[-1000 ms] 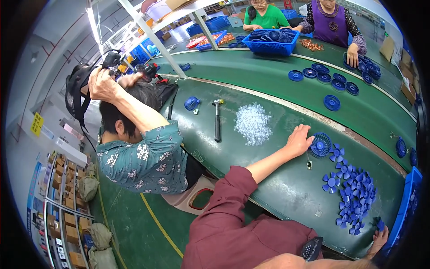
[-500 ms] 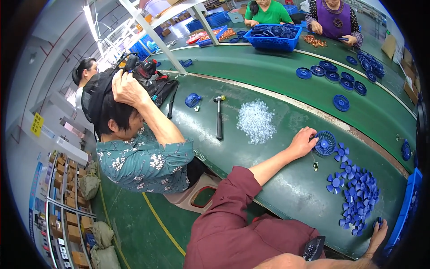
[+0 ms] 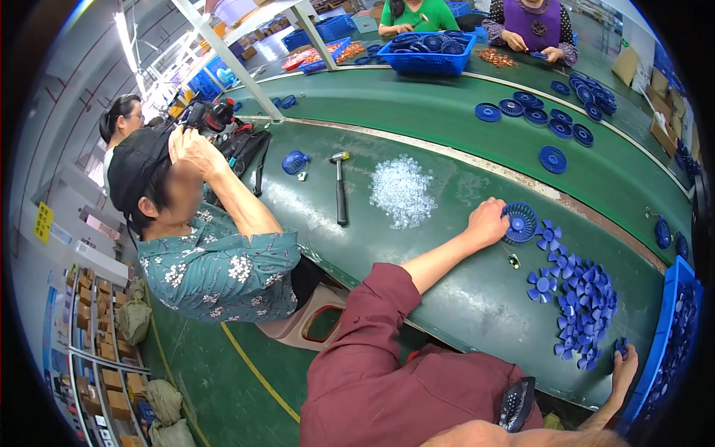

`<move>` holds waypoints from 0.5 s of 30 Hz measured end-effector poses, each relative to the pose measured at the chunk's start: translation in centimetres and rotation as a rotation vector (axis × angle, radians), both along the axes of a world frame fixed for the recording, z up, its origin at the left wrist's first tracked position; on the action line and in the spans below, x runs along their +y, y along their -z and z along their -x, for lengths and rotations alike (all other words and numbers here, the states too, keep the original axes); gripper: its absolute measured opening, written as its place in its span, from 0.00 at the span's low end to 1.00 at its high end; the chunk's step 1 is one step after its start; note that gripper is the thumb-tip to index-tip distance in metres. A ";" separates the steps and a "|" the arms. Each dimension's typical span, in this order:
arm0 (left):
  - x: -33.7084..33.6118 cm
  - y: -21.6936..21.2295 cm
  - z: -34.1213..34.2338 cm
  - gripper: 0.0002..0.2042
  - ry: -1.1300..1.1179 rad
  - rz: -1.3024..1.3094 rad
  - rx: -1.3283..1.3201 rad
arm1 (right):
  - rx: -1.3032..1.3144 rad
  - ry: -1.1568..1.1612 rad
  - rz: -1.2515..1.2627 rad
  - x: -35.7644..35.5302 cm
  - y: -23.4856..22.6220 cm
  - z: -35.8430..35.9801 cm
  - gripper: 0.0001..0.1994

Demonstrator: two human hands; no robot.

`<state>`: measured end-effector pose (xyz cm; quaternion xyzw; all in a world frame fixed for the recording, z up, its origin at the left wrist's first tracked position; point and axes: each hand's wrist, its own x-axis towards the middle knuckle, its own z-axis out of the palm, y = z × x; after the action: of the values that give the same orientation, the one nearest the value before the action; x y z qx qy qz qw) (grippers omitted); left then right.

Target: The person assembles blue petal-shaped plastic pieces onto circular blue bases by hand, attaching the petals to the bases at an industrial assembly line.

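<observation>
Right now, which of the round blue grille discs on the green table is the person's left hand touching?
The blue grille disc beside the heap of small blue fans. The left hand rests on its edge; the other discs lie untouched farther up the table.

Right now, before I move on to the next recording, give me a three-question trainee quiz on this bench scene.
1. True or false: the left hand rests against a round blue grille.
2. Which lies between the hammer and the left hand: A) a pile of small clear parts, B) a blue crate?
3. What does the right hand touch?

Key: 1 true. 2 A. 3 A small blue fan piece at the edge of the blue pile.
</observation>
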<state>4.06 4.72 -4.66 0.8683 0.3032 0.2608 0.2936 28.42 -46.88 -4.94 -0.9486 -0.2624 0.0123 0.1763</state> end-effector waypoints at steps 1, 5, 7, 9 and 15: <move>0.2 0.1 -0.4 0.10 0.008 0.023 0.031 | 0.061 0.081 0.014 0.5 -1.2 0.6 0.17; 0.9 -0.1 -0.9 0.09 0.118 0.021 0.051 | 0.022 0.174 -0.549 -0.1 -2.7 2.8 0.15; 3.0 1.4 1.2 0.11 0.263 -0.159 -0.163 | 0.146 0.173 -0.628 6.2 -7.1 6.7 0.15; 0.6 -3.4 1.6 0.14 0.110 0.660 -0.265 | -0.004 0.101 -0.521 9.5 -8.0 8.2 0.16; -6.8 -7.0 -1.4 0.17 0.370 1.335 -0.310 | -0.041 -0.281 -0.659 15.6 -10.9 13.4 0.18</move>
<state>5.50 -2.09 2.30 0.4932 0.2006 0.0857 0.8421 15.03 -31.26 5.94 -0.7954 -0.3837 -0.0678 0.4643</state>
